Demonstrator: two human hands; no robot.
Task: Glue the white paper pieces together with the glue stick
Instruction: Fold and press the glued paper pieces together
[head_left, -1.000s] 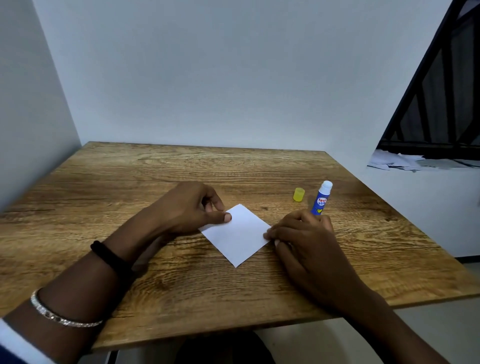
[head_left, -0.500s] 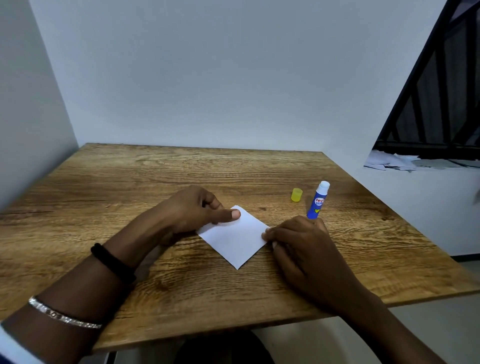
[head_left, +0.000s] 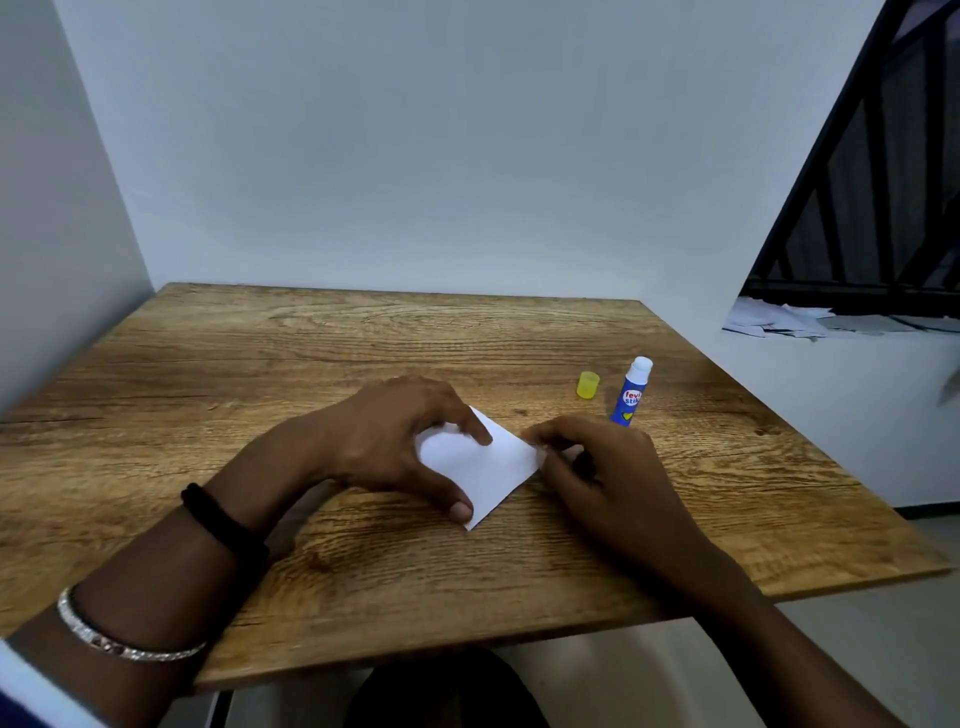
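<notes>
Two hands are working on one white paper, which is lying flat on the table near its front middle, turned like a diamond. The left hand is arching over the paper's left part, spread wide: its index fingertip is pressing down on the sheet near the upper edge and its thumb is pressing on the near corner. The right hand is curling in at the paper's right corner, its fingertips pinching or pressing that corner; whether the corner is lifting off the table cannot be told. A black band and a silver bangle are sitting on the left forearm. Just beyond the right hand, the glue stick is standing upright and uncapped, its white tip showing. Its yellow cap is sitting just left of it, apart from the paper.
</notes>
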